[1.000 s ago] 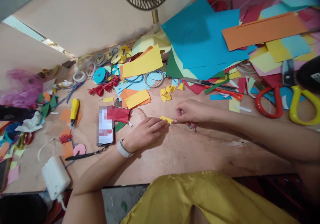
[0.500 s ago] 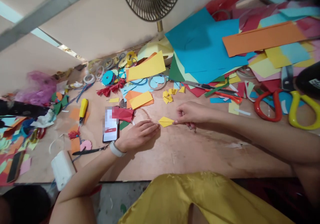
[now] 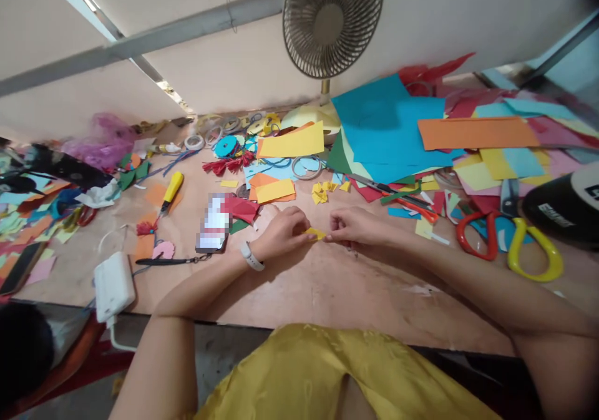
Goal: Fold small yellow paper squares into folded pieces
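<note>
A small piece of folded yellow paper [image 3: 316,234] lies low over the tabletop between my two hands. My left hand [image 3: 282,233], with a white watch band at the wrist, has its thumb and fingers closed on the paper's left end. On the other side my right hand [image 3: 352,226] curls its fingers and grips the paper's right tip near the thumb. Just beyond the hands sit several small folded yellow pieces [image 3: 321,191]. Flat yellow paper [image 3: 276,190] lies on orange paper behind my left hand.
A phone [image 3: 213,223] and red paper [image 3: 241,209] lie left of my hands, with a yellow-handled cutter [image 3: 173,190] farther left. Large scissors [image 3: 536,254] and a black object [image 3: 564,205] are at right. Blue sheets [image 3: 393,126] and a fan [image 3: 330,24] stand behind.
My left hand has gone from lying flat beside the yellow paper to pinching its left end. The right hand stays at the right tip. The camera view has tilted up.
</note>
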### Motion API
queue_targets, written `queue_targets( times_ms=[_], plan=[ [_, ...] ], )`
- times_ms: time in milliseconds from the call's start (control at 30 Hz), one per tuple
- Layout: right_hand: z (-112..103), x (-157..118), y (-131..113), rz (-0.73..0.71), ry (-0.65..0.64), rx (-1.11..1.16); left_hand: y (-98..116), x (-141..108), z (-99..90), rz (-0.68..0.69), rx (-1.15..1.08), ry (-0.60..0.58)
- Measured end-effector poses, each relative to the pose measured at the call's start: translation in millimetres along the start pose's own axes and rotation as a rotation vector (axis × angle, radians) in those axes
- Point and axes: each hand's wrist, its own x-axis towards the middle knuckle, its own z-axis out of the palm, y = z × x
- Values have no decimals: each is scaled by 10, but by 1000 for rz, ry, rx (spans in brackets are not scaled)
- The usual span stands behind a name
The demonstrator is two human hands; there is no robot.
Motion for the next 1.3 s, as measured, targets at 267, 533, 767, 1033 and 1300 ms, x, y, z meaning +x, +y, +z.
queue_targets(
  times_ms=[267,533,767,1033,1300],
  plan=[
    [170,-90,-47,-520,385,-247,-13,-111,26,353,325,319],
    [313,83,214,-808,496,-78,-57,-193,23,379,359,362],
    [297,43,226,-851,573,-377,-116,-199,-15,620,475,307],
    [335,-104,234,-1034,539,-757,-74,-249,111,587,516,95],
    [381,-235,282,-993,513,-774,-35,-334,147,530,350,60]
  ],
)
